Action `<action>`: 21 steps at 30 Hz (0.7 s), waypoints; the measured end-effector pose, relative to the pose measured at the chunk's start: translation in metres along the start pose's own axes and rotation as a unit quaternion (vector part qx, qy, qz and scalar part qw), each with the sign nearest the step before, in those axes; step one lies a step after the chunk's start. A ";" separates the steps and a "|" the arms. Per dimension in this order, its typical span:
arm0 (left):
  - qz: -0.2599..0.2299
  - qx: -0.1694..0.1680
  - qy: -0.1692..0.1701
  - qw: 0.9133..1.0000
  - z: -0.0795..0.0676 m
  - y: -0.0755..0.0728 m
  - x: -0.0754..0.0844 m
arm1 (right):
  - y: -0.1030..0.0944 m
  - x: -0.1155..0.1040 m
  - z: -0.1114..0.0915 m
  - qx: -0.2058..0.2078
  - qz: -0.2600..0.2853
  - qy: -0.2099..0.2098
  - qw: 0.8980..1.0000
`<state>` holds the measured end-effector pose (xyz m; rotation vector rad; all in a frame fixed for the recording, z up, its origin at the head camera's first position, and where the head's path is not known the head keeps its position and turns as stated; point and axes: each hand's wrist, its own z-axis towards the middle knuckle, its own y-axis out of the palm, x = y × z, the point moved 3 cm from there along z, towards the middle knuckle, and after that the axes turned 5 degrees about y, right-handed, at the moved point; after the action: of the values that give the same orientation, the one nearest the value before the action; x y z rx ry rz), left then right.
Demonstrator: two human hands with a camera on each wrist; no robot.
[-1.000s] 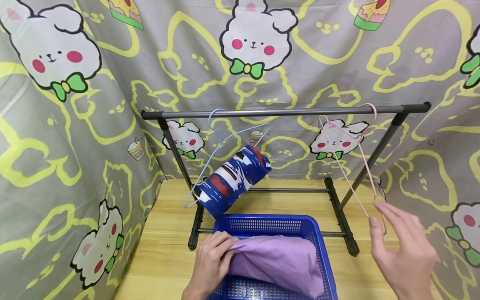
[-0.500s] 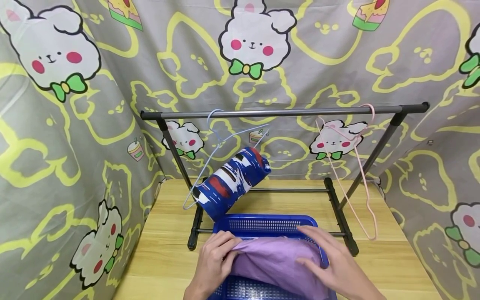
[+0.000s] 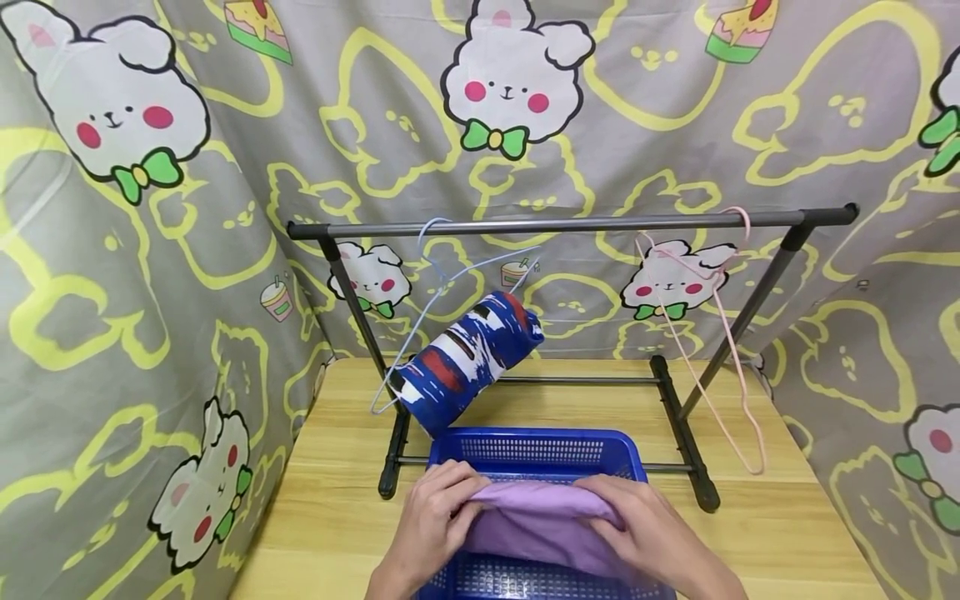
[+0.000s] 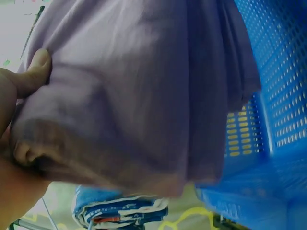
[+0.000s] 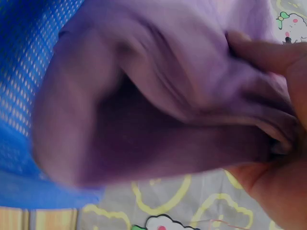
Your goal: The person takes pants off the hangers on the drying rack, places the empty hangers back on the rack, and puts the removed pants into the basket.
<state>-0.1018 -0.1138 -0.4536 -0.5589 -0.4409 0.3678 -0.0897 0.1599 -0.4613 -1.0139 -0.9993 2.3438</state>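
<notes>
A piece of purple cloth (image 3: 536, 525) is stretched between both hands above a blue plastic basket (image 3: 540, 435). My left hand (image 3: 435, 521) pinches its left upper edge, thumb pressed on the fabric in the left wrist view. At the opposite end, my right hand (image 3: 648, 529) grips the cloth (image 5: 201, 96) between thumb and fingers. Folds hang loose below the hands, and a dark opening between layers shows in the right wrist view. What kind of garment it is cannot be told.
Behind the basket stands a dark metal rack (image 3: 570, 224). From its left side hangs a light blue hanger (image 3: 420, 321) with a blue, white and red patterned cloth (image 3: 465, 362). A bare pink hanger (image 3: 731, 333) hangs at the right. Patterned curtains surround the wooden table (image 3: 330, 467).
My right hand has come from the pink hanger leftward to the purple cloth and taken hold of its right end. The cloth is now raised and pulled flatter between both hands.
</notes>
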 end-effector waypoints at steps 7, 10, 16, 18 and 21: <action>-0.035 -0.133 -0.057 0.989 0.001 0.004 -0.005 | -0.008 0.001 0.001 0.037 0.018 -0.004 0.999; -0.028 -0.212 -0.071 0.974 0.000 0.006 -0.008 | -0.009 0.002 0.001 0.040 0.008 -0.009 0.999; -0.042 -0.256 -0.080 0.963 -0.002 0.011 -0.013 | -0.007 0.007 0.002 0.011 -0.009 0.011 1.000; -0.039 -0.243 -0.075 0.966 -0.003 0.013 -0.015 | -0.005 0.008 0.002 0.003 -0.006 0.016 1.000; -0.030 -0.223 -0.070 0.972 -0.004 0.016 -0.018 | -0.002 0.011 0.003 0.011 -0.020 0.007 1.000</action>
<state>-0.1183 -0.1107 -0.4716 -0.9587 -0.6825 0.2505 -0.0992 0.1664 -0.4638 -0.9911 -0.9772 2.3070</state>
